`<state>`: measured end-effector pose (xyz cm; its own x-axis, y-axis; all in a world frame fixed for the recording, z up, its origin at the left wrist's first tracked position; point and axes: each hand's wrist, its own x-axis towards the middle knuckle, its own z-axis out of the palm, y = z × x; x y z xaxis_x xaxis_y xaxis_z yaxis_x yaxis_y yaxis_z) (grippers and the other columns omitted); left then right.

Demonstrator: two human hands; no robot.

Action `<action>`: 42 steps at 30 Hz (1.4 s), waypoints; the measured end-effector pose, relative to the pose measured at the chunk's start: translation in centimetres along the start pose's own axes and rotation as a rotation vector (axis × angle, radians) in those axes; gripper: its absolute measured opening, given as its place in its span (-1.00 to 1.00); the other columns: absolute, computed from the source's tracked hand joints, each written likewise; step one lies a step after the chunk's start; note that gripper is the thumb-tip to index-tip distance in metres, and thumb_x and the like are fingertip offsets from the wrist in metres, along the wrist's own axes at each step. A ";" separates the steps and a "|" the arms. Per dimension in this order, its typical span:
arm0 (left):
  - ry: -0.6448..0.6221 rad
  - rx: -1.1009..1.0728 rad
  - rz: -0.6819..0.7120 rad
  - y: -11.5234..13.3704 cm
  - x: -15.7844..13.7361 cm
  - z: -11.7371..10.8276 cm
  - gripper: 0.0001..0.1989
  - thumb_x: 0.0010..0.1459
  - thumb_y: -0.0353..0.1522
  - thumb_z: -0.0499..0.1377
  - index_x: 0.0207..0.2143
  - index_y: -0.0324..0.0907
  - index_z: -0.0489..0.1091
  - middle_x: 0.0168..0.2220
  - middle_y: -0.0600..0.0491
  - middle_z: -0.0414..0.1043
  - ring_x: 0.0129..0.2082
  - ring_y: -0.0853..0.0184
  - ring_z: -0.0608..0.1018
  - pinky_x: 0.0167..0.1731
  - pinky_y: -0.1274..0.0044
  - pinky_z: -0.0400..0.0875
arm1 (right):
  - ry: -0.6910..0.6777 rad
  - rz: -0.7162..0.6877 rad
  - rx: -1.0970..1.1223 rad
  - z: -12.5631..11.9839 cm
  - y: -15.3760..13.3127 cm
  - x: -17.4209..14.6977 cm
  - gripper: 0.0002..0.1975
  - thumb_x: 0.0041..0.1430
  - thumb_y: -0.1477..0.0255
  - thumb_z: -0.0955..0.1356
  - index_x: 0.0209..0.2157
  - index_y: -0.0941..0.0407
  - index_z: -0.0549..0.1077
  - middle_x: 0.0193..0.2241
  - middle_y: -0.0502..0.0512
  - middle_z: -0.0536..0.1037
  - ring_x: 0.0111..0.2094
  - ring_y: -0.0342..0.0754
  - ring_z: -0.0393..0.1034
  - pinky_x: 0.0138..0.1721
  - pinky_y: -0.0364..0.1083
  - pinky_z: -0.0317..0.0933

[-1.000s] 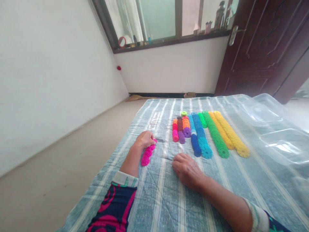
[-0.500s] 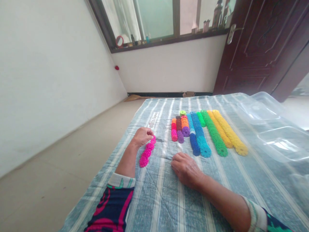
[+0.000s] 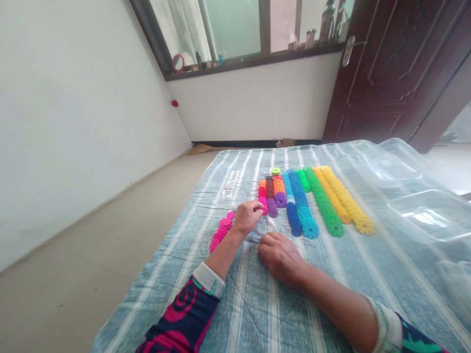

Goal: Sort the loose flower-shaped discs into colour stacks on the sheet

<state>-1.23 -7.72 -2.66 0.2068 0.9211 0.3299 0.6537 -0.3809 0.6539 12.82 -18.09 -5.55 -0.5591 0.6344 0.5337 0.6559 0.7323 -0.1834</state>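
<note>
With thumb and fingers pinched, my left hand [image 3: 248, 216] is at the near end of a short orange, red and pink row of overlapping notched discs [image 3: 262, 190]. A pink disc shows at its fingertips, against that row's pink end. Partly behind my left wrist lies a loose line of bright pink discs [image 3: 220, 234]. My right hand [image 3: 280, 255] rests on the striped cloth with its fingers curled under; anything inside them is hidden. Beyond it are a brown and purple row [image 3: 271, 196] and a blue row [image 3: 301, 203].
Green [image 3: 326, 206] and yellow [image 3: 349, 203] disc rows lie further right. Two clear plastic containers [image 3: 429, 215] stand along the right side. The printed words "With love" [image 3: 231, 184] show on the cloth. The bed-like surface ends at the left above a tiled floor [image 3: 91, 245].
My left hand has moved right from the far end of the loose pink line to the pink end of the short row. My right hand stays on the cloth.
</note>
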 end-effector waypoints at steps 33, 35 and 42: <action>-0.214 0.432 -0.220 -1.4 1.6 -8.2 -0.88 -0.08 -0.49 0.19 -0.52 -0.20 0.54 -0.55 0.09 0.49 -0.46 0.36 0.49 -0.43 0.58 0.26 | -0.068 0.031 0.004 -0.4 -0.1 0.0 -0.81 0.19 0.58 0.35 -0.50 0.13 0.37 -0.43 0.02 0.43 -0.36 -0.08 0.21 -0.35 -0.08 0.01; -0.160 0.246 -0.157 -1.1 1.5 -6.9 -0.86 -0.03 -0.45 0.17 -0.46 -0.21 0.56 -0.52 0.11 0.51 -0.45 0.38 0.49 -0.41 0.60 0.30 | -0.074 0.030 0.004 -0.4 -0.1 0.1 -0.82 0.18 0.58 0.35 -0.50 0.13 0.38 -0.43 0.02 0.43 -0.36 -0.08 0.21 -0.36 -0.08 0.01; -0.103 0.084 -0.008 0.4 0.3 -1.3 -0.79 0.03 -0.49 0.14 -0.36 -0.19 0.58 -0.33 0.07 0.57 -0.31 0.36 0.55 -0.18 0.56 0.39 | -0.059 0.022 -0.008 -0.7 -0.2 0.4 -0.81 0.18 0.56 0.36 -0.51 0.13 0.39 -0.44 0.03 0.44 -0.37 -0.07 0.23 -0.38 -0.07 -0.01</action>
<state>-1.87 -7.70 -1.41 0.2717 0.9293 0.2503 0.7136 -0.3690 0.5955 12.83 -18.15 -4.76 -0.5732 0.6639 0.4803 0.6722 0.7162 -0.1877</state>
